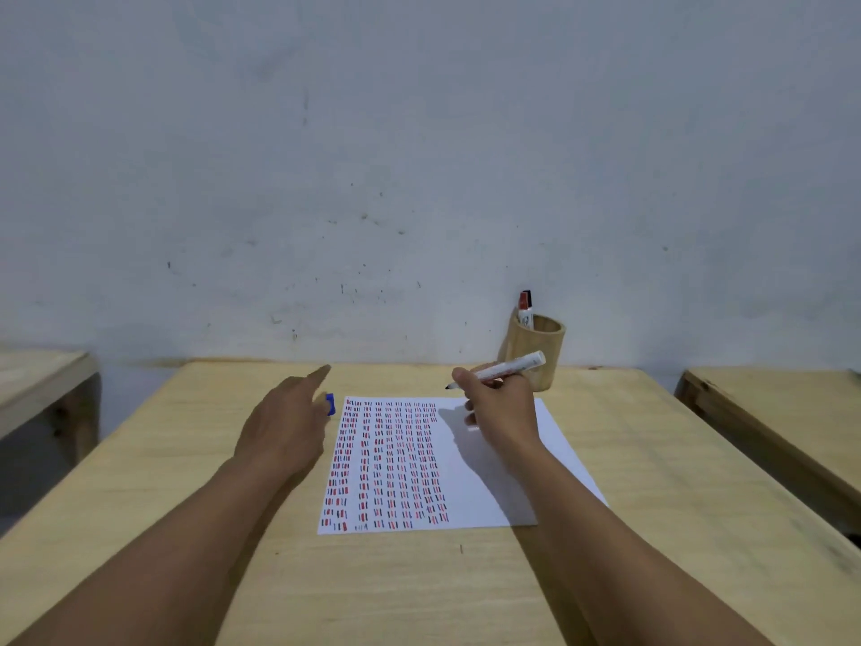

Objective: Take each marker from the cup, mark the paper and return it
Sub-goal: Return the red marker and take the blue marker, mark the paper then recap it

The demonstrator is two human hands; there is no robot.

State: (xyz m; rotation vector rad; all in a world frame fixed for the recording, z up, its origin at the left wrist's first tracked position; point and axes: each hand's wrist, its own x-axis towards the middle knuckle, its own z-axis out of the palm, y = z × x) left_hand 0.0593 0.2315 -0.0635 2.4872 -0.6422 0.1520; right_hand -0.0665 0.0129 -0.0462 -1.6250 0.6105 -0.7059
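Note:
A white paper (pixel 508 463) lies on the wooden table, its left half filled with columns of short red, black and blue marks. My right hand (pixel 496 407) hovers over the paper's top right part, holding an uncapped white marker (pixel 505 368) with its dark tip pointing left. My left hand (pixel 286 421) is just left of the paper's top corner and grips a blue cap (pixel 330 404), index finger stretched forward. A wooden cup (pixel 543 352) stands behind my right hand near the wall, with a red-capped marker (pixel 525 310) upright in it.
The table (pixel 186 459) runs up to a stained grey wall at the back. Other wooden tables stand apart at the left (pixel 42 380) and right (pixel 782 412), with gaps between them.

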